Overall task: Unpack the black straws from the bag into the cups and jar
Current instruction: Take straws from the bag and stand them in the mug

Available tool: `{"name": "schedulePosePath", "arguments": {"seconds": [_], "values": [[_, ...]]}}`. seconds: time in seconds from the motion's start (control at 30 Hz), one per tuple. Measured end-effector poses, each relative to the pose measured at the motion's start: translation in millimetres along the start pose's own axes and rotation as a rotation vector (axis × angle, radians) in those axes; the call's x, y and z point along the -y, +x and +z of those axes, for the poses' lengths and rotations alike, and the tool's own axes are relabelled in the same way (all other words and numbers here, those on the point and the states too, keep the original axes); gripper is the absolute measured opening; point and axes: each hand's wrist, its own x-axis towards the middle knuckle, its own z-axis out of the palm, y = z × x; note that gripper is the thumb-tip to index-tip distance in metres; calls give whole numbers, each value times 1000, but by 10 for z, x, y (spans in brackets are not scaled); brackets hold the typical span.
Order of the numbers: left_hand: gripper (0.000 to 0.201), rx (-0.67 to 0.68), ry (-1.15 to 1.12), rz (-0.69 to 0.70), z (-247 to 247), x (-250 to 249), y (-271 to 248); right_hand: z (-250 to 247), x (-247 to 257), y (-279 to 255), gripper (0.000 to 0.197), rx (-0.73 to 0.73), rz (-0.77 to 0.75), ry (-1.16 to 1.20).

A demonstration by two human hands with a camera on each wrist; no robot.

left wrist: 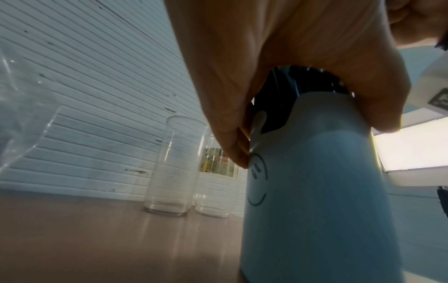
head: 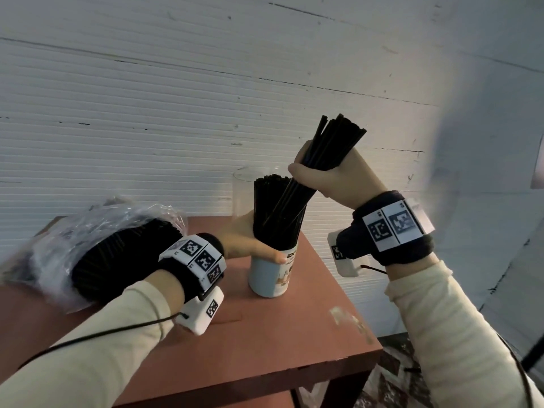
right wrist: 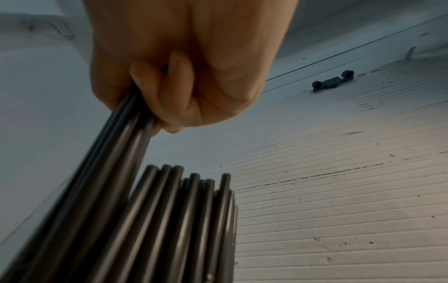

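Cream sleeves (head: pixel 435 328) on both arms — black wristbands (head: pixel 394 231) carrying white square-code tags, a white camera box (head: pixel 203 312) beneath, thin black cables (head: pixel 97 334) trailing.

Looking like a bare storeroom or makeshift work corner, exact kind unclear. Ribbed white panel wall (head: pixel 176 98) running behind everything, scuffed and chipped in places. Small reddish-brown table (head: pixel 265 334) standing against it, top worn near one corner. Patterned floor (head: pixel 391 378) showing below the table edge. Bright window or light panel (left wrist: pixel 417 145) glowing at the side in the left wrist view.
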Motion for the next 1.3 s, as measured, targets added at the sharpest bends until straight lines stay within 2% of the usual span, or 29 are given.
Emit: {"name": "schedulePosePath", "arguments": {"seconds": [0.17,0.27,0.4,0.57,0.7,0.9,1.17,1.3], "values": [[71,-69,16,18,4,64,-72,6,37,-23,14,2,-9,9],[68,-57,6,21,-41,99,-102,-8,37,-49,15,2,-8,19],[85,-15,24,14,-91,111,-136,13,55,-82,15,5,-26,39],[83,41,14,22,-99,139,-164,24,57,-93,16,13,-29,53],[96,68,-55,-13,-90,158,-204,18,42,-111,15,17,-23,42],[68,106,-129,-13,-82,1,-207,31,22,-128,16,38,-35,35],[71,47,-37,-1,-101,45,-75,139,48,-99,9,121,-73,33],[68,95,-22,12,-104,27,-114,166,46,-47,9,130,-83,14]]}}
